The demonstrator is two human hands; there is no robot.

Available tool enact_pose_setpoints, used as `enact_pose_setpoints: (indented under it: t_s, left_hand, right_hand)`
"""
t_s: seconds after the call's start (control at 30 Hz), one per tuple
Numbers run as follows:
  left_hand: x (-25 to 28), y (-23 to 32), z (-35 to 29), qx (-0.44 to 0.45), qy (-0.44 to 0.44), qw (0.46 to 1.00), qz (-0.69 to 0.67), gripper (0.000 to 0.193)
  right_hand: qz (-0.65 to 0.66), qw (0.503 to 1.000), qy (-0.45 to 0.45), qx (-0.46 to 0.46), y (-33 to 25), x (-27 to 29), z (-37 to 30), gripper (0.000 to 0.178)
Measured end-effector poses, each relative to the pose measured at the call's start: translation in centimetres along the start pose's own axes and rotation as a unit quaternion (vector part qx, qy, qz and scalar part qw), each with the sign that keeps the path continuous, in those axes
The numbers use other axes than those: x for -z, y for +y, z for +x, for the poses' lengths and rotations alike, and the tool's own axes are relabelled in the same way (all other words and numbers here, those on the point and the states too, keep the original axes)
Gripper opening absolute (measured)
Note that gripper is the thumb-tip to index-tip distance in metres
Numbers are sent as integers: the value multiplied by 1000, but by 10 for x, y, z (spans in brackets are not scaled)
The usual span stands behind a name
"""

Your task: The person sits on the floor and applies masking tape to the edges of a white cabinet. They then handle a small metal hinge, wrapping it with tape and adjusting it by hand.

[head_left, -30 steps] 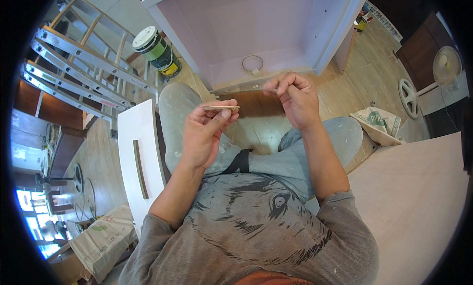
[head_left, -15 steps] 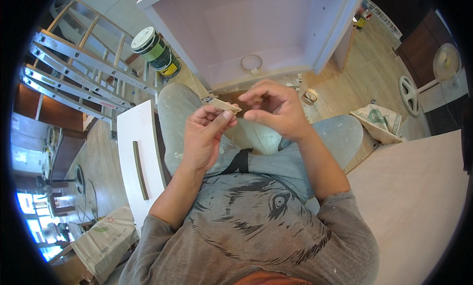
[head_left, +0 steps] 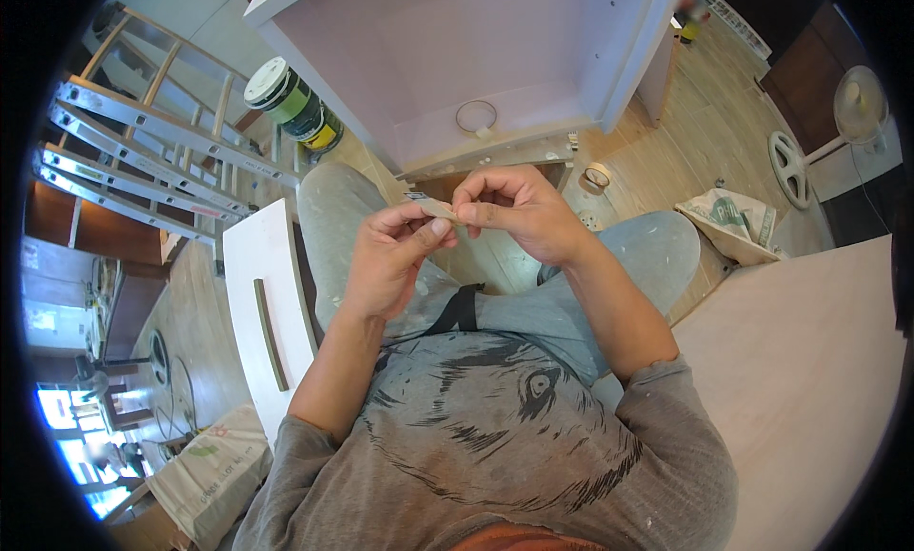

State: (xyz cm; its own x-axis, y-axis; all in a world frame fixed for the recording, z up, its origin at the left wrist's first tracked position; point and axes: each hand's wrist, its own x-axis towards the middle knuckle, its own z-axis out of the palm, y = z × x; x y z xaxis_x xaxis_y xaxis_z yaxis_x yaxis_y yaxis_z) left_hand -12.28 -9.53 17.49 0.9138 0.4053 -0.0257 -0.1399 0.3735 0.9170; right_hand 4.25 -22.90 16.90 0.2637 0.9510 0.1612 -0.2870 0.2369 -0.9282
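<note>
A small folded piece of tan sheet (head_left: 434, 207), which looks like sandpaper with a dark printed patch at its far end, is held up over my lap. My left hand (head_left: 392, 256) pinches it between thumb and fingers. From the other side my right hand (head_left: 526, 214) has closed its thumb and fingertips on the near right tip of the piece, so the two hands nearly meet. Part of the piece is hidden behind the fingertips.
A pale cabinet carcass (head_left: 381, 61) stands ahead, with a ring (head_left: 475, 116) in it. To the left are a white drawer front (head_left: 249, 304), a paint bucket (head_left: 290, 104) and ladders (head_left: 143, 123). A tape roll (head_left: 597, 175), a sack (head_left: 728, 223) and a large pale board (head_left: 800, 351) are on the right.
My right hand, earlier apart with spread fingers, has come left and closed on the tip of the folded piece. The left hand keeps its pinch.
</note>
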Motion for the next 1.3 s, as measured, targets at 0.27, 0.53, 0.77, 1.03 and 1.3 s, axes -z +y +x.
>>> enact_pose_setpoints:
  t_s: [0.27,0.53,0.77,1.03,1.3]
  left_hand:
    - [-14,5,4,-27,41,998,31,21]
    - [-14,-4,6,-62,129,983,118,23]
    - [-6,-4,7,-42,81,988,124,22]
    - [4,-4,4,-26,67,996,46,16]
    - [-1,3,2,-41,71,995,59,10]
  right_hand:
    - [-10,999,36,-5,10,-7,3,16]
    - [-124,986,105,30,9,-12,5,18]
    - [-59,989,132,-13,13,-5,8,16]
    - [87,990,102,-39,16,12,8,32]
    - [15,998,52,-38,1,-8,5,24]
